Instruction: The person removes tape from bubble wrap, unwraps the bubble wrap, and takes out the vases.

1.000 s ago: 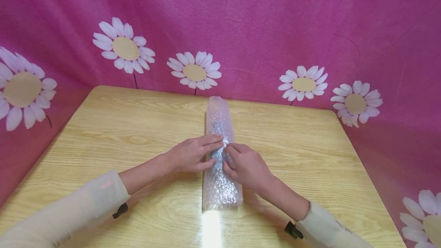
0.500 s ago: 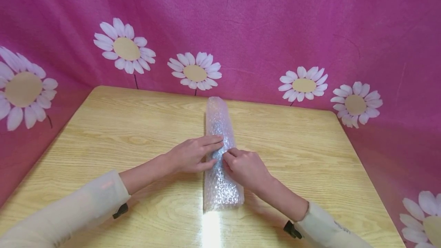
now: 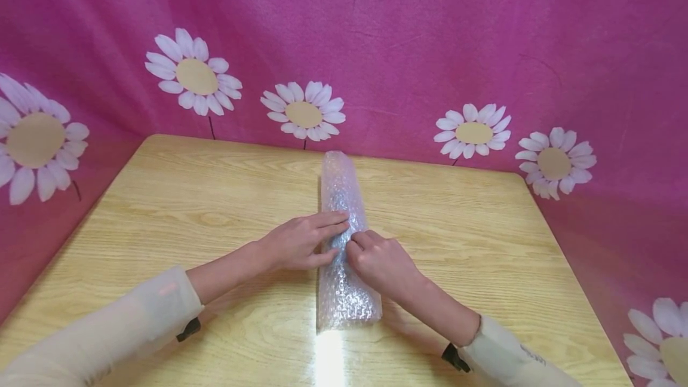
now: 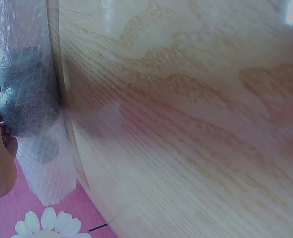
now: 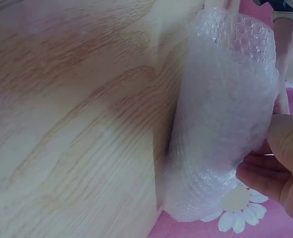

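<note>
Bubble-wrapped bundle [image 3: 342, 282] lay lengthwise front-to-back beneath the straight-fingered left hand [image 3: 305, 240]; the right hand [image 3: 384, 261], equally near, pinched it.

Wrap [image 3: 349, 297] under the left grip [image 3: 301, 241]: translucent bubble plastic, glossy, dimpled. Bench [image 3: 242, 196] beneath: wood-grained, smooth, glossy. Drape [image 3: 376, 46] beyond the grip: matt, lightly creased cloth.
</note>
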{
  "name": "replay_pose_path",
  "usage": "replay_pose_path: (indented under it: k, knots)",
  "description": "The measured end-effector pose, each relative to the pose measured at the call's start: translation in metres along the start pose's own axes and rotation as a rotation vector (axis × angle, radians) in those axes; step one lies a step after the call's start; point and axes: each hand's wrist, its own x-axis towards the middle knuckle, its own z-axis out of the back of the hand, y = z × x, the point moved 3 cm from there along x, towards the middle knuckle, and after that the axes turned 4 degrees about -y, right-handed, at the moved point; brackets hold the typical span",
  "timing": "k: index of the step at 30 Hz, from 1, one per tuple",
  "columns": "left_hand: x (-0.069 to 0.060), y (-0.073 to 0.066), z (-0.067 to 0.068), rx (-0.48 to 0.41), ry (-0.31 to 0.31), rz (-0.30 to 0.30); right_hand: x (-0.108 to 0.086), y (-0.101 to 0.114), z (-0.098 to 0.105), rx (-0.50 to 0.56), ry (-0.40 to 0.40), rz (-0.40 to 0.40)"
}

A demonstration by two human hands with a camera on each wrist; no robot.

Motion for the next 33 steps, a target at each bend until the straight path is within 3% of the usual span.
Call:
replay_pose_path:
  k: [19, 33]
  knots:
    - [-0.0002, 0.0009, -0.0013, -0.004, -0.022, -0.008, -0.0028, -0.0056, -0.0056, 0.052, -0.047, -0.006]
    - [0.0004, -0.0006, 0.0004, 0.005, -0.003, -0.006, -0.0036, -0.0085, -0.0093, 0.098, -0.134, -0.040]
